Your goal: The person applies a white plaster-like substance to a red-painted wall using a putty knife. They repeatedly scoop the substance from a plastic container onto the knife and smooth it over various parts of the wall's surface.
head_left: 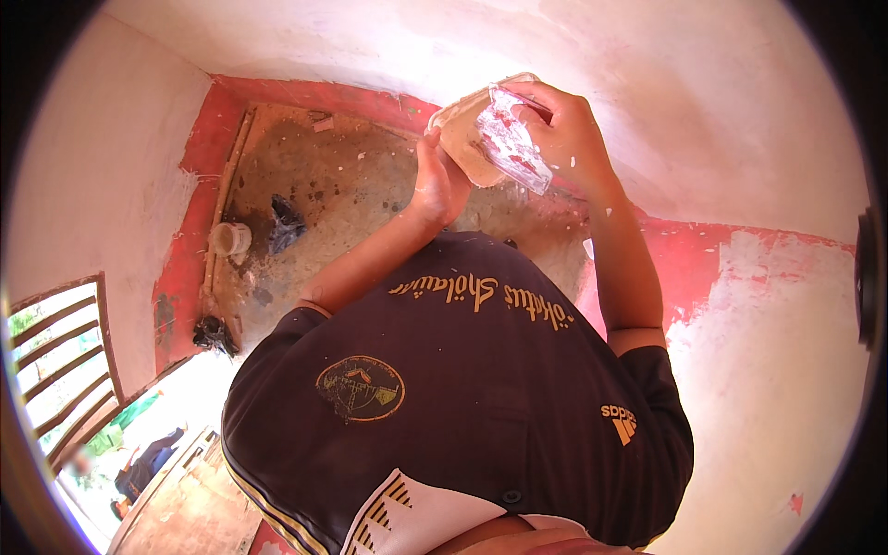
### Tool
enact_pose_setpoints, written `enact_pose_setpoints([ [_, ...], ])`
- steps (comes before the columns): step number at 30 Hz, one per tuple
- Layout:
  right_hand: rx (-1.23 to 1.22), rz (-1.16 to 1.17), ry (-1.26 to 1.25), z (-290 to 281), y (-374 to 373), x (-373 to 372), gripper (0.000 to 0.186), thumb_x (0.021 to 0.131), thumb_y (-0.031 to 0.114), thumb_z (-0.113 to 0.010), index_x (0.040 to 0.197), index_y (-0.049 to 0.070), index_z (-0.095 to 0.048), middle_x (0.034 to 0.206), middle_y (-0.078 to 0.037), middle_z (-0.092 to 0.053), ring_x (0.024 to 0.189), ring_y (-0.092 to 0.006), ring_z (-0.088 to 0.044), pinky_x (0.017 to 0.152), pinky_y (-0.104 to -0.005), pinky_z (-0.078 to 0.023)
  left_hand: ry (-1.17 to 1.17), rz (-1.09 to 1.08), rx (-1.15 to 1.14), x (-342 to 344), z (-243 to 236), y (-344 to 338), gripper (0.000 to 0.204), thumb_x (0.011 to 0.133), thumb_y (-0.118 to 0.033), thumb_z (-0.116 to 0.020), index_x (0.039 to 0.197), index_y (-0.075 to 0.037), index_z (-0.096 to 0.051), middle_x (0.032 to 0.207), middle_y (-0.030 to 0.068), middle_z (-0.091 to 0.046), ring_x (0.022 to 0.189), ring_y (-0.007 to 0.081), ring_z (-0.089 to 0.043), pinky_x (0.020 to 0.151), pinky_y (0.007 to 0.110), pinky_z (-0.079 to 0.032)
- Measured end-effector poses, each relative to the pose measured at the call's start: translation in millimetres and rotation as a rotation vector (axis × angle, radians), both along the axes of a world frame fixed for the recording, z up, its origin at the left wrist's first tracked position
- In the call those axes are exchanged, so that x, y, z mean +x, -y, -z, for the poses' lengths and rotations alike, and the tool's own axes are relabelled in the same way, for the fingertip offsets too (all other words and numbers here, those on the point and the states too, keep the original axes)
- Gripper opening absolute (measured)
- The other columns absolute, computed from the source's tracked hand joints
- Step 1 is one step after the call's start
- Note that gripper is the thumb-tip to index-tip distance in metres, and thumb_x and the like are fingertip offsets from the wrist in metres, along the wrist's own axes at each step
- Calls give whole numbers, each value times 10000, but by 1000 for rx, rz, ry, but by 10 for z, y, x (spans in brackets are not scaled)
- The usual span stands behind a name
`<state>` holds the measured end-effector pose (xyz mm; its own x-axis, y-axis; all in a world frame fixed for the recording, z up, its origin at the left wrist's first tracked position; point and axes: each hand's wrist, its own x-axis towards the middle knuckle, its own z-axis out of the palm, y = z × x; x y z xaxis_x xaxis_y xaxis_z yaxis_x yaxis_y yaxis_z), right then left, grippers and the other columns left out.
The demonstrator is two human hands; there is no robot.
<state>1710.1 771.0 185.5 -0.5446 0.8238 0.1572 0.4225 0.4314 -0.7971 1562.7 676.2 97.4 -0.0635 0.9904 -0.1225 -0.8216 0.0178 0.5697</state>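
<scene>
At the top middle, my left hand (pixel 438 188) grips the near left edge of a flat tan board (pixel 469 148), its thumb along the rim. Closed around a flat scraper (pixel 511 143) is my right hand (pixel 572 139). White paste with reddish patches showing through smears the scraper's face. The scraper overlaps the right side of the board, and I cannot tell whether the two touch. Small white flecks dot my right hand and wrist. Part of the board lies hidden behind the scraper and my right fingers.
A pale wall with a red lower band (pixel 205 129) surrounds a stained brown floor (pixel 342 176). On the floor sit a whitish bucket (pixel 231 240), a black plastic bag (pixel 285 225) and another dark bundle (pixel 215 335). Left is a slatted window (pixel 65 356); a person (pixel 148 465) shows beyond the opening.
</scene>
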Motion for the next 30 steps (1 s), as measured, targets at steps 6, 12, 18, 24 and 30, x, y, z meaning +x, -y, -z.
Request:
enact_pose_setpoints([
  [6, 59, 31, 148, -174, 80, -80, 335, 896, 13, -617, 1222, 30, -692, 1009, -183, -753, 842, -216, -728, 796, -301, -556, 3, -11, 4, -3, -12, -20, 814, 950, -607, -396, 1536, -47, -318, 1516, 126, -447, 1416, 279, -420, 1176, 456, -330],
  [12, 64, 4, 149, -150, 91, -157, 325, 902, 27, -615, 1217, 42, -697, 1032, -189, -749, 861, -261, -738, 797, -314, -560, 8, -2, -13, -20, 9, -52, 788, 962, -575, -353, 1542, -42, -320, 1532, 130, -435, 1427, 282, -405, 1192, 451, -301],
  [18, 78, -50, 119, -76, 85, -150, 311, 908, 36, -626, 1211, 24, -695, 1057, -176, -752, 902, -239, -738, 820, -313, -561, 10, 10, 19, -21, 61, -57, 748, 973, -543, -350, 1532, -46, -335, 1525, 127, -445, 1428, 278, -403, 1191, 454, -301],
  [24, -26, -45, 34, -85, 87, -92, 301, 922, 30, -633, 1216, 6, -692, 1071, -131, -759, 927, -171, -715, 842, -292, -551, -37, 33, 49, 0, 68, -100, 774, 963, -557, -362, 1539, -41, -310, 1533, 140, -417, 1433, 293, -389, 1188, 471, -305],
  [30, -183, 35, -108, 52, 81, 40, 276, 954, 34, -631, 1218, -23, -685, 1086, -100, -753, 949, -132, -689, 855, -273, -543, 20, 10, 50, 33, 85, -105, 627, 1016, -455, -377, 1507, -65, -362, 1495, 104, -466, 1409, 264, -423, 1176, 459, -335],
])
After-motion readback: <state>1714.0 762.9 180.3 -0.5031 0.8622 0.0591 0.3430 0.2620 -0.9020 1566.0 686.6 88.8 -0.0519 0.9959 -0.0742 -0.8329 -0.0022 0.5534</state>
